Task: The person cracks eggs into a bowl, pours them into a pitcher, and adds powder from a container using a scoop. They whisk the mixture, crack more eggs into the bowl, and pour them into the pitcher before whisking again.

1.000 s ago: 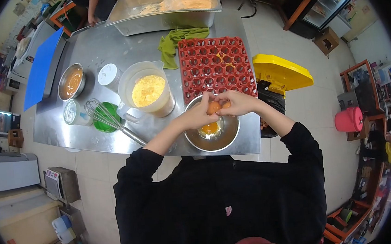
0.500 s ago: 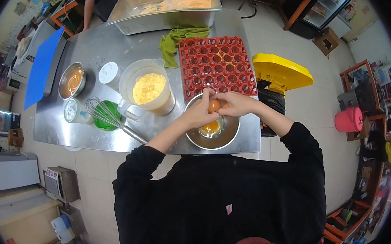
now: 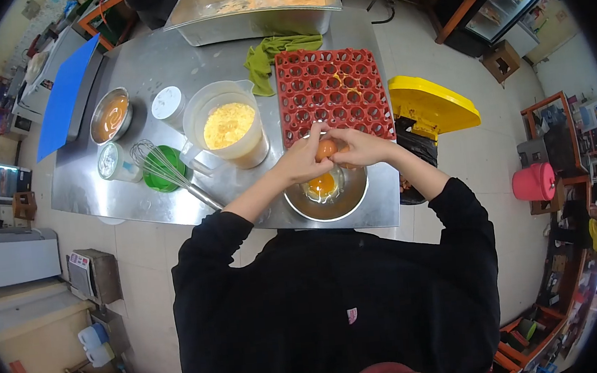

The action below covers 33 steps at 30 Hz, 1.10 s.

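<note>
Over a steel bowl (image 3: 356, 199), my left hand (image 3: 300, 163) and my right hand (image 3: 362, 147) meet with their fingers closed on a brown egg (image 3: 325, 148). Whether its shell is cracked is hard to tell at this size. Inside the bowl lies raw egg with an orange yolk (image 3: 322, 186). A red egg tray (image 3: 332, 87) stands just beyond the bowl. To the left are a clear jug (image 3: 230, 93) holding yellow crumbly contents, and a whisk (image 3: 184, 182) leaning across a green bowl (image 3: 163, 177).
A large steel pan (image 3: 256, 27) stands at the back beside a green cloth (image 3: 266, 61). Toward the left are a bowl of brown liquid (image 3: 111, 117), a white-lidded tub (image 3: 168, 105), another tub (image 3: 117, 163) and a blue board (image 3: 67, 100). A yellow bin lid (image 3: 433, 103) borders the table's right side.
The view has shifted slightly, so the table items sit a little higher. My hands remain together on the egg above the bowl. The other person's arm at the back has left view.
</note>
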Motion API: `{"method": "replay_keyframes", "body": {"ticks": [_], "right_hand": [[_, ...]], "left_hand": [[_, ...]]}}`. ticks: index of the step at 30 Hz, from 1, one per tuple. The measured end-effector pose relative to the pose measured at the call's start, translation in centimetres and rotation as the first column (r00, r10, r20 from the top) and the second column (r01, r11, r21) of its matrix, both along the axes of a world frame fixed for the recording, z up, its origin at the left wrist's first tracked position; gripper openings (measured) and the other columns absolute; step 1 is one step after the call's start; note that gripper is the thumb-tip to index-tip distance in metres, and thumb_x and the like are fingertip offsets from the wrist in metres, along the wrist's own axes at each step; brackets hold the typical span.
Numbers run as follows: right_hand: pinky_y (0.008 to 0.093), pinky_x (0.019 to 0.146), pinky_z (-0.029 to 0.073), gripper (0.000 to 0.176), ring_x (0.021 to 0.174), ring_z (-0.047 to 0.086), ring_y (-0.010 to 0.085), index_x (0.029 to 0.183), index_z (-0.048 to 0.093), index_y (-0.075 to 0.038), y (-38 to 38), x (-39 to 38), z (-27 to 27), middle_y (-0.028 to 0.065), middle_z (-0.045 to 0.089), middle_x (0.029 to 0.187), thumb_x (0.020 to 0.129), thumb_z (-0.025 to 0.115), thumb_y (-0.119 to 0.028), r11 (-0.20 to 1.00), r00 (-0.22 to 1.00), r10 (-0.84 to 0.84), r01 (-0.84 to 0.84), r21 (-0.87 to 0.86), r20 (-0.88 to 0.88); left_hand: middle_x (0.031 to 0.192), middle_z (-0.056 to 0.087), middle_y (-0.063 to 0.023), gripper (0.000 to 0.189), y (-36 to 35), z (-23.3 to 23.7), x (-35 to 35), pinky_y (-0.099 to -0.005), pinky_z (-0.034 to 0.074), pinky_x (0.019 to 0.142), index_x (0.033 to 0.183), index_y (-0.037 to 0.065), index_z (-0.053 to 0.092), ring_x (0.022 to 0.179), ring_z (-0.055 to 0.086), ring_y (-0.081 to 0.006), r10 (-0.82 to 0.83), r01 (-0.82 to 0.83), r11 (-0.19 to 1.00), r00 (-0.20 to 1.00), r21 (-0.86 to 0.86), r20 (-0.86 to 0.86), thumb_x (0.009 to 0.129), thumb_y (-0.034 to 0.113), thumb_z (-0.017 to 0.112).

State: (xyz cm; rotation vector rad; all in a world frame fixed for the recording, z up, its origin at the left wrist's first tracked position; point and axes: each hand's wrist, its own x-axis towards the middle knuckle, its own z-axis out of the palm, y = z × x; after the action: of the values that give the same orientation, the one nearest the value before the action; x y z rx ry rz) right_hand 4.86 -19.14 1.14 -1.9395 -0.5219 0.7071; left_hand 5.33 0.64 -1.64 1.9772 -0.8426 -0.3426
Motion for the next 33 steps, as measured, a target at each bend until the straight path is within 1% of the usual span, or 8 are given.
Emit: {"method": "replay_keyframes", "body": {"ticks": [1,4,13,19,22,25,28,33], "right_hand": [[0.0306,0.054,0.05,0.045,0.061,0.063,0.0202,0.119,0.047,0.003,0.2,-0.1,0.4,0.0116,0.062,0.078,0.08,0.056,-0.016,0.999,0.981,-0.039,0.043,0.019,-0.19],[0.0231,0.043,0.046,0.044,0.051,0.058,0.0121,0.122,0.045,0.002,0.3,0.0,0.0,0.0074,0.059,0.074,0.081,0.053,-0.014,1.0,0.965,-0.014,0.018,0.011,-0.263],[0.022,0.043,0.044,0.048,0.052,0.055,0.0111,0.126,0.04,0.001,0.6,0.3,-0.4,0.0079,0.057,0.079,0.081,0.052,-0.01,0.999,0.95,-0.048,0.051,0.001,-0.31],[0.0238,0.044,0.045,0.05,0.056,0.057,0.0122,0.127,0.039,0.0,0.8,-0.3,0.9,0.0075,0.057,0.081,0.081,0.054,-0.01,0.999,0.971,-0.046,0.049,0.008,-0.233],[0.0243,0.05,0.047,0.049,0.061,0.059,0.0124,0.127,0.039,-0.001,0.4,0.1,0.3,0.0085,0.059,0.085,0.081,0.054,-0.011,0.999,0.971,-0.008,0.018,0.043,-0.237],[0.034,0.063,0.05,0.047,0.075,0.062,0.0218,0.12,0.044,0.0,0.2,0.1,0.3,0.0119,0.062,0.087,0.077,0.057,-0.015,0.997,0.992,0.057,-0.062,0.049,0.11],[0.0403,0.071,0.048,0.046,0.078,0.063,0.0304,0.116,0.046,-0.001,0.2,0.1,2.2,0.0175,0.063,0.088,0.075,0.057,-0.019,0.974,0.946,0.13,-0.066,-0.215,0.298],[0.0438,0.066,0.048,0.041,0.075,0.061,0.0357,0.108,0.048,-0.002,0.9,-0.8,5.3,0.0194,0.062,0.08,0.073,0.058,-0.022,0.907,0.865,0.205,0.008,-0.422,0.458]], "left_hand": [[0.09,0.06,-0.0243,0.06,0.0,0.0,-0.1,-0.0428,0.047,0.076,0.124,0.005,0.027,0.082,0.062,-0.0408,0.007,-0.007,1.0,1.0,-0.006,-0.011,0.073,0.017,0.057],[0.092,0.06,-0.0247,0.061,0.0,-0.4,-0.3,-0.0426,0.047,0.077,0.125,0.005,0.026,0.082,0.062,-0.0405,0.004,-0.004,1.0,1.0,0.005,0.019,0.074,0.018,0.056],[0.09,0.061,-0.0235,0.063,0.3,0.3,0.2,-0.0412,0.047,0.075,0.127,0.006,0.025,0.079,0.062,-0.0395,-0.046,0.046,0.999,0.999,-0.003,-0.009,0.072,0.018,0.055],[0.093,0.061,-0.0243,0.063,0.6,0.6,0.6,-0.0461,0.046,0.075,0.126,0.008,0.027,0.082,0.06,-0.0432,-0.076,0.075,0.997,0.997,-0.027,-0.027,0.074,0.022,0.058],[0.095,0.06,-0.0235,0.068,0.7,1.1,0.7,-0.0414,0.047,0.076,0.13,0.008,0.026,0.084,0.061,-0.0404,-0.091,0.09,0.996,0.996,-0.011,-0.024,0.069,0.016,0.055],[0.098,0.06,-0.0232,0.069,0.8,1.7,0.9,-0.0419,0.048,0.077,0.131,0.008,0.026,0.086,0.061,-0.0408,-0.122,0.125,0.991,0.991,-0.052,0.052,0.068,0.016,0.055],[0.098,0.06,-0.0223,0.071,1.0,3.2,1.0,-0.0424,0.048,0.077,0.131,0.009,0.025,0.084,0.06,-0.0412,-0.133,0.133,0.991,0.99,0.003,0.041,0.067,0.016,0.055],[0.081,0.061,-0.0235,0.072,1.0,3.9,1.0,-0.0456,0.049,0.064,0.13,0.009,0.026,0.07,0.061,-0.0409,-0.129,0.132,0.991,0.978,-0.01,0.165,0.067,0.02,0.058]]}}
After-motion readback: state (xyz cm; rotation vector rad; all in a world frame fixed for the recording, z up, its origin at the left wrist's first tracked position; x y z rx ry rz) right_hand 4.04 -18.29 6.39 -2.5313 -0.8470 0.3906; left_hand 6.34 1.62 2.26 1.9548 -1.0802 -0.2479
